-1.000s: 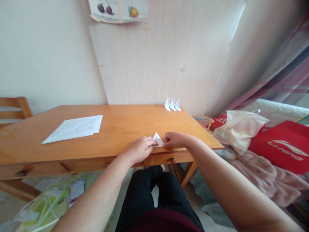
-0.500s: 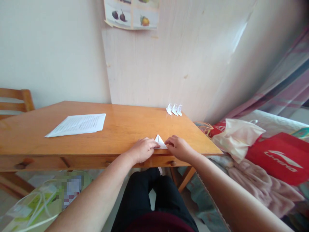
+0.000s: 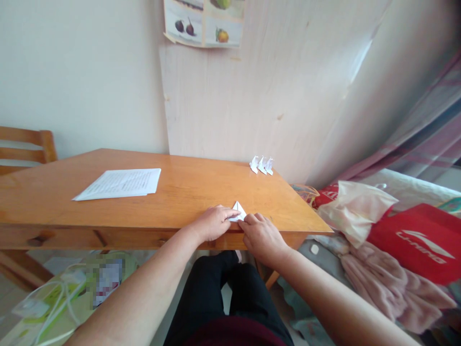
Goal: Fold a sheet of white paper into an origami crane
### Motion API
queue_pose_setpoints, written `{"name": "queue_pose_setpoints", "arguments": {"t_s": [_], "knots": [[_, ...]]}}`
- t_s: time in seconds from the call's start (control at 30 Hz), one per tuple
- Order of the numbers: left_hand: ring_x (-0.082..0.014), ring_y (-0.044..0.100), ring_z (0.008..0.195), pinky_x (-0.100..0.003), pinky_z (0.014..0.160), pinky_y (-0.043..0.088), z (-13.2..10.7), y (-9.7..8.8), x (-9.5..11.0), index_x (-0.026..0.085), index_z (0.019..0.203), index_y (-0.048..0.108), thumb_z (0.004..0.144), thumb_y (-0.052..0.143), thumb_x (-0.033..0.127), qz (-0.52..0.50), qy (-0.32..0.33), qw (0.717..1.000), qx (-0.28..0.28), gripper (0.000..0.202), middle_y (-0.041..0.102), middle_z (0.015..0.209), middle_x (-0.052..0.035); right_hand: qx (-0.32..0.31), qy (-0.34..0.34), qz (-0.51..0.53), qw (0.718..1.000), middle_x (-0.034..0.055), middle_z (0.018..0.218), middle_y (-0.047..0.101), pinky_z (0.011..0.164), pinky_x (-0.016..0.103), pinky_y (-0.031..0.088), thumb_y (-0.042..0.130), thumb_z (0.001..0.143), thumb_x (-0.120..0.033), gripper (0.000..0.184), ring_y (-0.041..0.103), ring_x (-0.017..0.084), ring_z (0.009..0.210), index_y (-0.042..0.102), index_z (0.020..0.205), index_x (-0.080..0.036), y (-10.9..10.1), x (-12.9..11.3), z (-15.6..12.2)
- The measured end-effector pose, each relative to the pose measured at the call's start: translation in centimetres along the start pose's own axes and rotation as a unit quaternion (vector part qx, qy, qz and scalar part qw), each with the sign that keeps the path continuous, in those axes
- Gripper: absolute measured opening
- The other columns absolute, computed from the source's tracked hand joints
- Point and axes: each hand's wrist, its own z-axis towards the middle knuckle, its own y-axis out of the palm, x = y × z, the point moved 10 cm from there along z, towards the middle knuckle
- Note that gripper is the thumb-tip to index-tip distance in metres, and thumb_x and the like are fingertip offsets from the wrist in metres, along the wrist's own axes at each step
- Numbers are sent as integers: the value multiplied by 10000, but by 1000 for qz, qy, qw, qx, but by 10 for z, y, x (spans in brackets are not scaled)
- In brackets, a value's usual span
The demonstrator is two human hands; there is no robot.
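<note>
A small piece of white paper (image 3: 238, 209), folded into a triangle with its point away from me, lies at the front edge of the table. My left hand (image 3: 213, 224) is closed at its left side, the fingertips pressing it down against the wood. At its lower right corner, my right hand (image 3: 261, 239) has its fingers bent together on the paper's edge. The fingers partly cover the lower part of the triangle. Several small folded white paper figures (image 3: 261, 165) stand in a row at the table's back right corner.
A stack of printed sheets (image 3: 118, 184) lies on the left of the wooden table (image 3: 194, 185). Beyond the table's right edge are a white plastic bag (image 3: 356, 206), a red bag (image 3: 414, 240) and a pink blanket (image 3: 389, 283). A wooden chair (image 3: 46, 146) stands at far left.
My right hand has moved left and toward me, onto the paper's lower right corner. My left hand stays on the paper. The view has shifted slightly.
</note>
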Motion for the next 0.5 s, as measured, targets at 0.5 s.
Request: {"name": "queue_pose_setpoints", "arguments": {"t_s": [0.5], "knots": [[-231,641,1096,-352,979,482,1,-1,-13,236,1156,638,925,483,260,-110,-45,993,-2,279,695,1213,-64,-25,-1,-23,999,128,1084,652,814,353,436,506,898,-196,284,566,268,1010,664,1132,-173,0,-5,6]]}}
